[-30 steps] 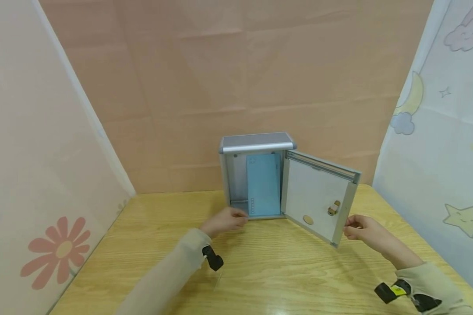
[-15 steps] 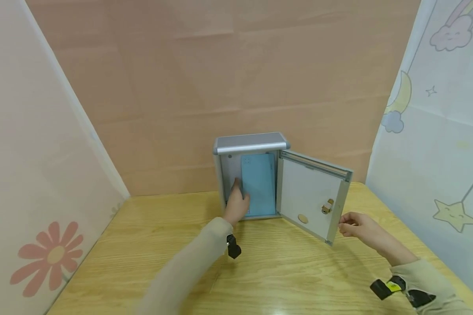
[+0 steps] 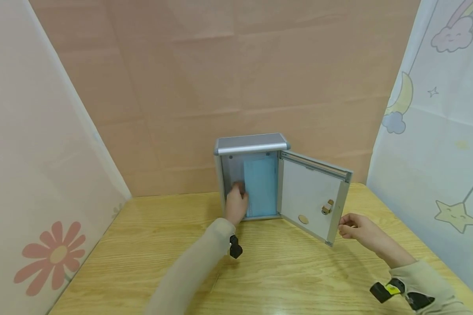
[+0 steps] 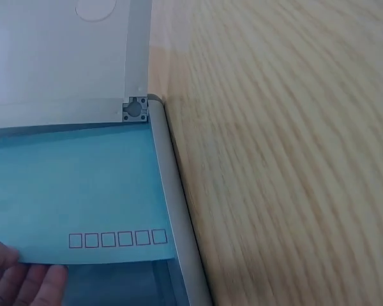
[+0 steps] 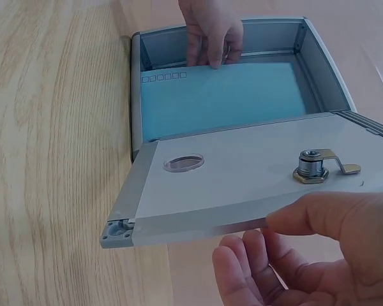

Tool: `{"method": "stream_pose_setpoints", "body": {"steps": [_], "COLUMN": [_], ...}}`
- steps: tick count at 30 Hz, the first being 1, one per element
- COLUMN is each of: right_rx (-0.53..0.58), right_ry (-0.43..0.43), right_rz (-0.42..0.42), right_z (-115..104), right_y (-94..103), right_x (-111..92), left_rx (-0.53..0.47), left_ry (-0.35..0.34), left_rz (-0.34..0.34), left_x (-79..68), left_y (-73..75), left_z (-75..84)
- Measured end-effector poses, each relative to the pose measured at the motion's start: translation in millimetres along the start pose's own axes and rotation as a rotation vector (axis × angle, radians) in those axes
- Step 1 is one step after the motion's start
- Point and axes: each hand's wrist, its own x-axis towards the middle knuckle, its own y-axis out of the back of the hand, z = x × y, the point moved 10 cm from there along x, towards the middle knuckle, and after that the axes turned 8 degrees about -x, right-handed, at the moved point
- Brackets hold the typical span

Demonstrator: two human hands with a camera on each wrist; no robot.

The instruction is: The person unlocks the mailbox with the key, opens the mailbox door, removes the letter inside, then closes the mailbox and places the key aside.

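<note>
We see the blue envelope (image 3: 261,188) upright inside the metal box (image 3: 252,142), its long edge pinched by the left hand (image 3: 236,205), while the right hand (image 3: 359,229) pinches the outer edge of the box's swung-out door (image 3: 307,188). In the head view the left fingertips (image 4: 55,276) are hard to make out, and the left wrist view cuts the envelope off.
</note>
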Motion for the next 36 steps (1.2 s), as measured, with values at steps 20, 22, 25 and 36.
{"method": "stream_pose_setpoints", "body": {"steps": [20,22,25,36], "right_rx": [0.007,0.013,0.015,-0.001], "right_ry": [0.007,0.010,0.005,-0.002], "right_rz": [0.007,0.005,0.004,-0.008], "right_z": [6,6,7,4], "right_y": [-1.4,-1.7,-1.3,-1.3], "right_x": [4,4,4,4], "left_rx": [-0.309,-0.621,-1.065,-1.146], "left_ry": [-0.391,-0.245,-0.068,0.595], "left_rz": [0.063,0.115,0.144,-0.097], "left_x": [-52.5,-42.7,-30.1,-47.0], "left_y": [164.8,190.1,214.0,189.9], "left_z": [79.6,62.7,34.1,-95.5]}}
